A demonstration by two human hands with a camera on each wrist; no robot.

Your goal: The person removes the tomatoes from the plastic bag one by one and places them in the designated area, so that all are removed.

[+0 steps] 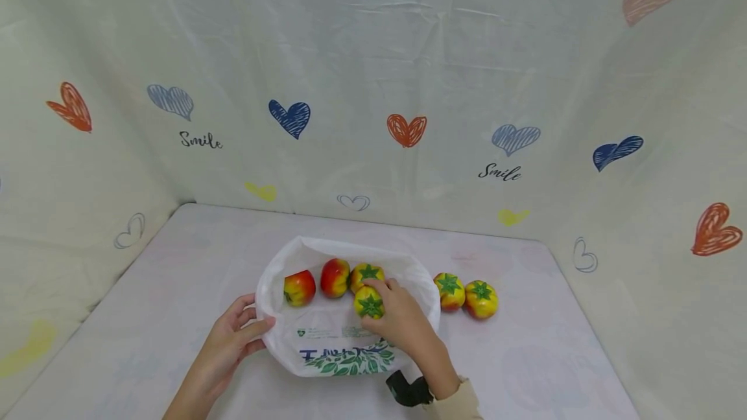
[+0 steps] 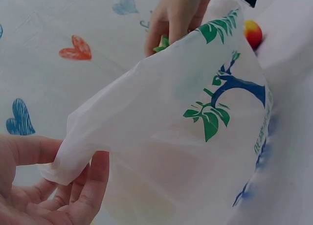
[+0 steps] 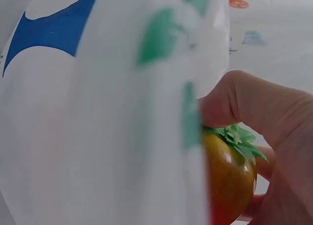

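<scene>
A white plastic bag (image 1: pixel 274 342) with a green leaf print lies with its mouth wide, several red-yellow fruits inside, among them a red one (image 1: pixel 335 279). My left hand (image 1: pixel 224 349) pinches the bag's left rim between thumb and fingers; the left wrist view shows the rim (image 2: pixel 78 161) folded in that grip. Inside the bag's right part, my right hand (image 1: pixel 403 319) grips a yellow-red fruit (image 1: pixel 369 303) with a green leafy top, next to another fruit. In the right wrist view the bag wall partly hides the held fruit (image 3: pixel 227 176).
Two more fruits, one (image 1: pixel 449 291) near the bag's right edge and one (image 1: pixel 481 299) beside it, stand on the white tabletop (image 1: pixel 525 355). A white curtain (image 1: pixel 443 70) with printed hearts hangs behind and at the sides.
</scene>
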